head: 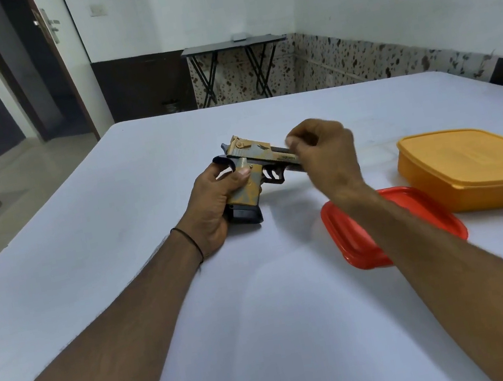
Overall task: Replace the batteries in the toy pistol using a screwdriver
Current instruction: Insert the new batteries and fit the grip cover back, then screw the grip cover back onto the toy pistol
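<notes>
1. I hold the toy pistol over the middle of the tabletop, a little way in front of me.
2. My left hand is wrapped round the handle. The fingers are curled tight on it.
3. My right hand is at the front end of the pistol. Its fingers are bent and pinch the top part there. I cannot tell if they hold anything else.
4. I think I am looking the pistol over to find the little door for the batteries. To do this well, I should keep the handle firm in my left hand and turn the pistol slowly until I see the screw.
5. The pistol lies long from left to right. The front end points to my right and dips a bit. The handle points down and toward me. The black bottom is close to the tabletop.
6. To my right is a red lid, partly under my arm. Just past it sits an orange box.
</notes>
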